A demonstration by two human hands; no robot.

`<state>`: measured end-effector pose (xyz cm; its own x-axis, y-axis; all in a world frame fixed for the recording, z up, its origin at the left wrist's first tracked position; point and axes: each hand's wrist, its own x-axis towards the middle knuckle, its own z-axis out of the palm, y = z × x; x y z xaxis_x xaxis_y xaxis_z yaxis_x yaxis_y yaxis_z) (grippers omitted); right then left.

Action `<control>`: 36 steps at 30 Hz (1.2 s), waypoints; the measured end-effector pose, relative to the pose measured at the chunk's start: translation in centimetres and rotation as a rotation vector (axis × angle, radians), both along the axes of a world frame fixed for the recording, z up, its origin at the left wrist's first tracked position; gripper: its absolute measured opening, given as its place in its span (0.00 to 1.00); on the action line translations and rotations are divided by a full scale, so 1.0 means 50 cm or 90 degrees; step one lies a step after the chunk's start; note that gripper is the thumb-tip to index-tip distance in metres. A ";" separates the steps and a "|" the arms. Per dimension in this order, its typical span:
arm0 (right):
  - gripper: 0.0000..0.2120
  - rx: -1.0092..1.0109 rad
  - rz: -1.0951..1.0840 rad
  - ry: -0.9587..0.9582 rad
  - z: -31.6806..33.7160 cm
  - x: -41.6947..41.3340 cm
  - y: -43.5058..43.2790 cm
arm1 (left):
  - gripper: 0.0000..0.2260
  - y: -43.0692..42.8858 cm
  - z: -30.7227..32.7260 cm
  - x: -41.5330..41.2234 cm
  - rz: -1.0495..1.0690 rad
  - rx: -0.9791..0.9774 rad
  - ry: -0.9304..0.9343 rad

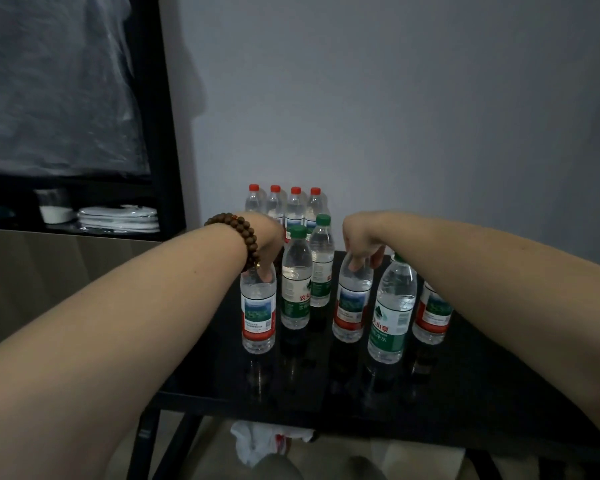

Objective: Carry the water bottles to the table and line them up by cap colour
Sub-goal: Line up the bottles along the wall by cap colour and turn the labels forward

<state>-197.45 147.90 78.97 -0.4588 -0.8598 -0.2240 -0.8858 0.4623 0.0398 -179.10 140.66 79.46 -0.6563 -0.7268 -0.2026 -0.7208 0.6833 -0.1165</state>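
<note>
Gripping one bottle apiece by the neck, the two hands work over a dark worktop (pixel 465 393) that already carries every bottle in sight. The left hand (pixel 269 251), with a bead bracelet (pixel 238 233) on its wrist, is closed over the top of a red-labelled bottle (pixel 258 311) at the near left. The right hand (pixel 361 245) is closed the same way over another red-labelled bottle (pixel 352 303) near the middle. Both caps are hidden under the fingers.

The carrying looks largely done; the sorting is partway. At the far edge, against the wall, four red-capped bottles (pixel 284 204) stand side by side in a tidy row. Nearer, two green-capped bottles (pixel 307 268) stand close together, one just behind the other. A green-labelled bottle (pixel 392 313) stands near right, its cap hidden by the arm, and a further red-labelled one (pixel 432 313) sits beside it, partly covered. The near bottles are still mixed, so the remaining red ones probably need to join the far row and the green ones form their own line.
</note>
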 end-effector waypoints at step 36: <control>0.19 -0.032 0.017 0.079 -0.019 -0.207 -0.185 | 0.24 -0.341 -0.073 -0.185 -0.040 -0.003 0.135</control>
<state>-207.79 138.66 78.02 -0.4570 -0.8809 -0.1231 -0.8876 0.4425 0.1280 -188.36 123.63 75.83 -0.7281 -0.6834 -0.0527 -0.6852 0.7277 0.0298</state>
